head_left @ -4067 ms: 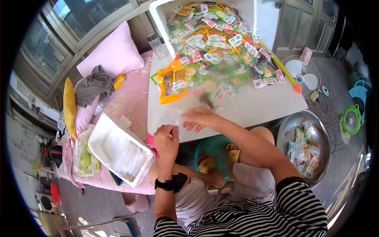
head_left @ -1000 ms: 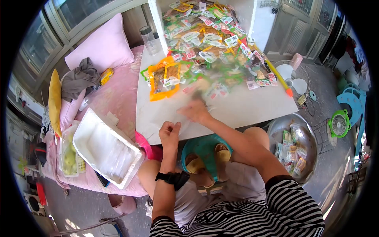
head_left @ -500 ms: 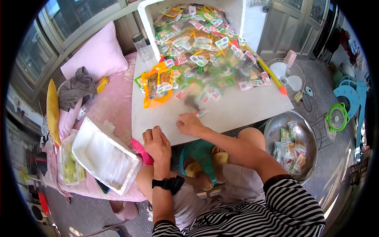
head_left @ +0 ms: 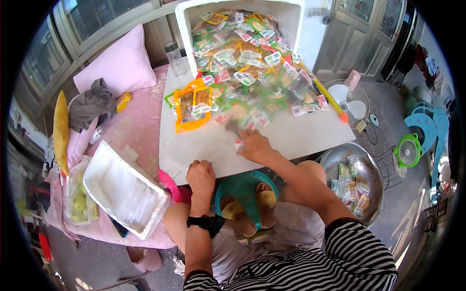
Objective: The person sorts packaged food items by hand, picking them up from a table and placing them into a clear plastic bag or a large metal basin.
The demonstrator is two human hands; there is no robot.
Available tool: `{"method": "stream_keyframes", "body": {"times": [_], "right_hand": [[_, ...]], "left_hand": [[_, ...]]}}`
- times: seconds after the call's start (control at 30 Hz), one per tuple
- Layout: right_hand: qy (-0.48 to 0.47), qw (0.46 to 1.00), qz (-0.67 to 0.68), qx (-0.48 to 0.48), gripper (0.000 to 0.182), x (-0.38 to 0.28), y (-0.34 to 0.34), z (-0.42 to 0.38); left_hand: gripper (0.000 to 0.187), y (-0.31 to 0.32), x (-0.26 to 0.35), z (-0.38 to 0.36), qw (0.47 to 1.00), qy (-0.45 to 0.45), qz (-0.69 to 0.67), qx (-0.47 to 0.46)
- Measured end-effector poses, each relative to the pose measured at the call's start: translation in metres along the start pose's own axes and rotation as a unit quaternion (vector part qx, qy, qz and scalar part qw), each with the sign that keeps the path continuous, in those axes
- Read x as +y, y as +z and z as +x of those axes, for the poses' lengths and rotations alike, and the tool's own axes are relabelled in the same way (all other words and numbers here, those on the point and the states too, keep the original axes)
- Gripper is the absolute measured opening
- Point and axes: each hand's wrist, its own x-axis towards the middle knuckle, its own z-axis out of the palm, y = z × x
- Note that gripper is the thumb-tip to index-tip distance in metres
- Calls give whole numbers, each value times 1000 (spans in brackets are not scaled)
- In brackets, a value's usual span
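My right hand (head_left: 255, 146) reaches over the white table (head_left: 310, 136), its fingers closed at a small snack packet (head_left: 238, 142) with a white and red label. A dark part of the packet shows beyond the fingertips. My left hand (head_left: 200, 175) is a fist at the table's near edge, and the inside of its fingers is hidden. Past my right hand spreads a heap of sealed snack packets (head_left: 246, 77), spilling out of a white foam box (head_left: 183, 29) tipped on its side. Larger orange-edged packets (head_left: 194, 104) lie at the heap's left.
A metal basin (head_left: 376, 194) holding several packets is at the right, below the table. On the pink bed at the left rests another foam box (head_left: 121, 189). A glass bottle (head_left: 175, 60) stands at the table's back left; a yellow stick (head_left: 327, 94) lies along the right.
My right hand has moved right and forward onto the small packet, which it was beside before. My left hand has shifted slightly right and curled into a tighter fist. The view has moved slightly.
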Motion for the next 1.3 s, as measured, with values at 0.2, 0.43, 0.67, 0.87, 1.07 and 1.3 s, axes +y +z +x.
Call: {"method": "stream_keyframes", "body": {"times": [0.2,0.43,0.67,0.87,1.07,1.3], "right_hand": [[-40,996,-57,58,28,14,13,10],[-94,971,-3,221,10,26,5,10],[127,875,450,128,18,57,-26,9],[23,867,498,14,26,46,-54,-8],[-225,917,326,49,31,32,-55,-32],[-293,911,280,77,36,41,-51,-41]], "left_hand": [[13,5,-4,-1,1000,-7,-26,-13],[12,12,-7,-3,996,-10,-79,-44],[14,15,-4,-2,995,-6,-86,-48],[12,10,-1,0,993,-25,-106,-50],[12,14,-14,7,981,-49,-182,-50],[12,37,-40,7,933,-110,-342,-37]]}}
